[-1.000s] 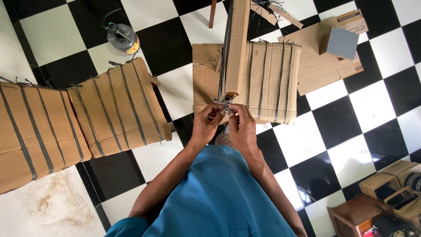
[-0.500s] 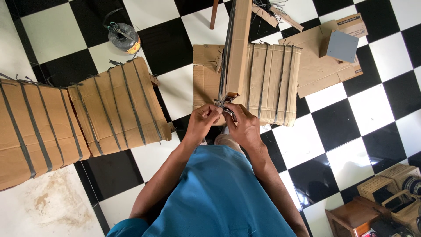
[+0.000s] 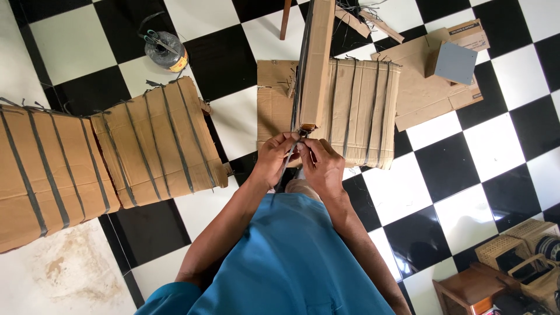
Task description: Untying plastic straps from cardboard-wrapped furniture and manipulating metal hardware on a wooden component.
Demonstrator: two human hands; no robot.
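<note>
Both hands, left hand (image 3: 279,156) and right hand (image 3: 322,165), are still pinching the grey strap (image 3: 290,156) at frame centre, now pulling it tighter beneath the upright brown cardboard panel (image 3: 315,64).

The floor (image 3: 501,146) was a black-and-white checkerboard, with a brownish stain on one white tile. The cardboard panels (image 3: 146,146) were tan, crossed by dark grey straps (image 3: 175,140). The upright cardboard piece (image 3: 316,64) was light brown. A grey square (image 3: 455,62) lay on brown cardboard, and the garment (image 3: 291,262) was teal blue.
</note>
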